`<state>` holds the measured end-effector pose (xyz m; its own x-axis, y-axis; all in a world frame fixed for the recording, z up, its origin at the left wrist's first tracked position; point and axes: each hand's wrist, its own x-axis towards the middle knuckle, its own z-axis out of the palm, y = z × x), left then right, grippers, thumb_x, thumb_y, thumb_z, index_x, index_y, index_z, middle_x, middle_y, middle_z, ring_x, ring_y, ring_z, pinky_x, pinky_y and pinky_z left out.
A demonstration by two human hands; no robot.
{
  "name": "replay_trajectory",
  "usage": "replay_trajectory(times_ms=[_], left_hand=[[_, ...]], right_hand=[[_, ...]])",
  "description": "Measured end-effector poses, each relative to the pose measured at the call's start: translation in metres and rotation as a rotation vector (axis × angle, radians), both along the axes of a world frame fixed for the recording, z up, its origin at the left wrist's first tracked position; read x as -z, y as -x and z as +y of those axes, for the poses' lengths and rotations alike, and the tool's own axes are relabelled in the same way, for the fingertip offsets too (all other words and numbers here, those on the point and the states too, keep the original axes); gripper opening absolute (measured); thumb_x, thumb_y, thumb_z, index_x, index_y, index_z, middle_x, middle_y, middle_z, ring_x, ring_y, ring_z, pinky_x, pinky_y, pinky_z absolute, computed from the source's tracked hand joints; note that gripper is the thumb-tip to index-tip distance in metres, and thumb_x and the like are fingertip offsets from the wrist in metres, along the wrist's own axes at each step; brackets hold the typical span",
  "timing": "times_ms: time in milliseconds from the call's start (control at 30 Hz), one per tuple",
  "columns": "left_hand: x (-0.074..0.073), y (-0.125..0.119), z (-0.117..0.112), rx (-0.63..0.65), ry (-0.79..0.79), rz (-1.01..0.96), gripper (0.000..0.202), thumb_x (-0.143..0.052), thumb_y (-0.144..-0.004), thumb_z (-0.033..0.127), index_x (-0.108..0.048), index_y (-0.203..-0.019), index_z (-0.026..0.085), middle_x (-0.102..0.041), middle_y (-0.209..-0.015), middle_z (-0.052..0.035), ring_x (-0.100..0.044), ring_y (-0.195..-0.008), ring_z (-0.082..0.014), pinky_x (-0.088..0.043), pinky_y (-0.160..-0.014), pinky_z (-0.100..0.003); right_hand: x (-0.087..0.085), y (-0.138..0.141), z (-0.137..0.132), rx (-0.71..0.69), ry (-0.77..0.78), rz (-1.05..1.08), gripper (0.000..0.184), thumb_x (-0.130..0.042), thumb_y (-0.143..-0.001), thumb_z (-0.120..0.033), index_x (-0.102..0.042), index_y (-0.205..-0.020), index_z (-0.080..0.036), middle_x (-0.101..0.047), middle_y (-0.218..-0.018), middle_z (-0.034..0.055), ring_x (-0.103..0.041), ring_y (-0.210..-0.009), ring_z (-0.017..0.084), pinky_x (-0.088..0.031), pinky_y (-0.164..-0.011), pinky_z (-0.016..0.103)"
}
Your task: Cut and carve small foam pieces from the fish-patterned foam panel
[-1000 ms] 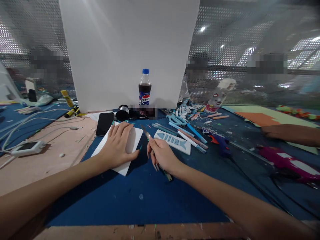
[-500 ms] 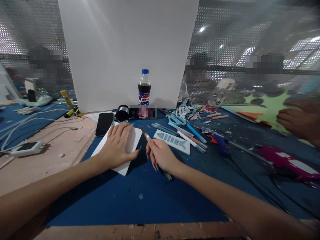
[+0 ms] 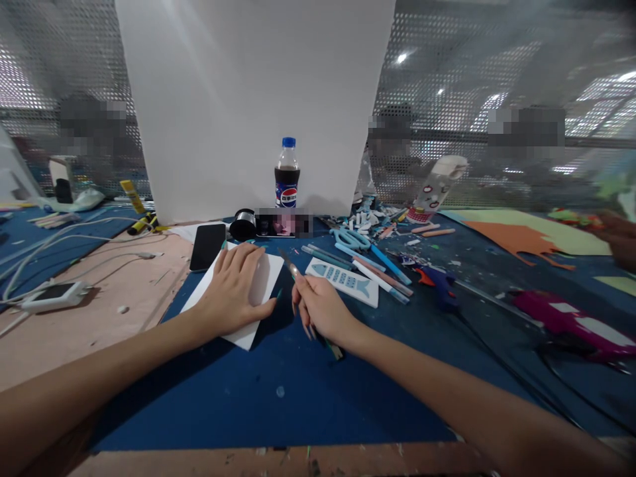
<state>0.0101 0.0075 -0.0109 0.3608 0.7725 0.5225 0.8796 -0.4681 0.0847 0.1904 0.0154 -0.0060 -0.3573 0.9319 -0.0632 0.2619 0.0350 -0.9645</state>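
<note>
Pressing the white paper (image 3: 265, 275) onto the blue surface (image 3: 283, 397) with the left hand (image 3: 231, 288), grip spread wide, toward eight o'clock of the view's centre. Holding the craft knife (image 3: 289, 262) in the right hand (image 3: 325, 308), grip narrow around it, blade pointing toward eleven o'clock near the paper's two-o'clock corner, contact unclear. Barely shifting either hand. Changing mainly at three o'clock, with a co-worker's hand (image 3: 619, 238) now at the view's edge and jagged orange paper (image 3: 521, 240) showing uncovered. Probably leaving the paper and knife work unaffected.
</note>
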Motion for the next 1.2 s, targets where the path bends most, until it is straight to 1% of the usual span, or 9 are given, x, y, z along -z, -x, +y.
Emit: replay_trajectory(times_ms=[200,300,433,533,700,800,933,1200], left_hand=[[-0.0003,0.0000,0.0002,-0.007,0.003,0.015,0.068,-0.053,-0.071,0.047,-0.032,-0.124,0.012,-0.038,-0.124,-0.0165,-0.033,-0.118,-0.0342,-0.024,-0.100,-0.055],[0.0003,0.0002,0.0009,-0.004,0.004,0.008,0.068,-0.054,-0.070,0.047,-0.032,-0.125,0.013,-0.038,-0.124,-0.0159,-0.033,-0.117,-0.0341,-0.024,-0.099,-0.055],[0.0004,0.0002,0.0011,0.006,-0.019,-0.008,0.068,-0.054,-0.070,0.047,-0.032,-0.125,0.016,-0.038,-0.124,-0.0149,-0.033,-0.117,-0.0345,-0.024,-0.100,-0.055],[0.0001,0.0004,0.0007,0.007,-0.032,-0.007,0.068,-0.054,-0.070,0.047,-0.032,-0.125,0.015,-0.038,-0.124,-0.0153,-0.033,-0.117,-0.0347,-0.023,-0.100,-0.055],[0.0017,0.0014,0.0015,0.001,-0.033,0.009,0.070,-0.054,-0.069,0.049,-0.032,-0.125,0.013,-0.038,-0.125,-0.0166,-0.032,-0.119,-0.0348,-0.023,-0.100,-0.055],[0.0028,0.0019,0.0023,0.000,-0.035,0.017,0.071,-0.053,-0.070,0.052,-0.031,-0.126,0.014,-0.038,-0.126,-0.0166,-0.032,-0.119,-0.0348,-0.023,-0.100,-0.055],[0.0030,0.0021,0.0023,0.000,-0.034,0.017,0.071,-0.053,-0.070,0.052,-0.030,-0.125,0.015,-0.038,-0.125,-0.0167,-0.032,-0.120,-0.0347,-0.022,-0.100,-0.056],[0.0030,0.0021,0.0024,-0.001,-0.032,0.023,0.072,-0.053,-0.070,0.053,-0.031,-0.125,0.013,-0.039,-0.124,-0.0171,-0.032,-0.119,-0.0349,-0.022,-0.100,-0.055]], right_hand=[[0.0007,-0.0009,0.0007,-0.007,-0.002,-0.009,0.040,-0.028,-0.093,-0.033,-0.042,-0.059,-0.018,-0.038,-0.028,-0.0072,-0.034,-0.023,0.006,-0.027,-0.030,0.015],[0.0010,-0.0015,0.0008,-0.011,-0.007,-0.024,0.040,-0.028,-0.093,-0.033,-0.042,-0.059,-0.018,-0.038,-0.029,-0.0072,-0.034,-0.023,0.006,-0.028,-0.030,0.015],[0.0012,-0.0012,0.0000,-0.001,-0.056,-0.044,0.040,-0.029,-0.092,-0.033,-0.043,-0.058,-0.018,-0.038,-0.029,-0.0067,-0.035,-0.024,0.006,-0.031,-0.031,0.015],[0.0009,-0.0003,-0.0006,0.007,-0.072,-0.065,0.039,-0.031,-0.092,-0.033,-0.043,-0.058,-0.018,-0.039,-0.030,-0.0065,-0.035,-0.024,0.006,-0.031,-0.030,0.015],[0.0014,0.0016,-0.0002,0.004,-0.049,-0.052,0.039,-0.030,-0.092,-0.031,-0.042,-0.058,-0.018,-0.038,-0.029,-0.0070,-0.035,-0.023,0.006,-0.030,-0.029,0.015],[0.0032,0.0032,0.0002,0.005,-0.050,-0.033,0.039,-0.029,-0.093,-0.030,-0.042,-0.057,-0.018,-0.038,-0.029,-0.0069,-0.034,-0.022,0.006,-0.030,-0.029,0.015],[0.0045,0.0050,0.0007,0.012,-0.036,-0.011,0.040,-0.029,-0.093,-0.032,-0.042,-0.057,-0.018,-0.038,-0.028,-0.0069,-0.033,-0.022,0.006,-0.030,-0.029,0.015],[0.0007,0.0068,0.0023,0.020,0.010,-0.002,0.042,-0.029,-0.093,-0.032,-0.042,-0.056,-0.017,-0.037,-0.026,-0.0070,-0.034,-0.021,0.005,-0.026,-0.028,0.014]])
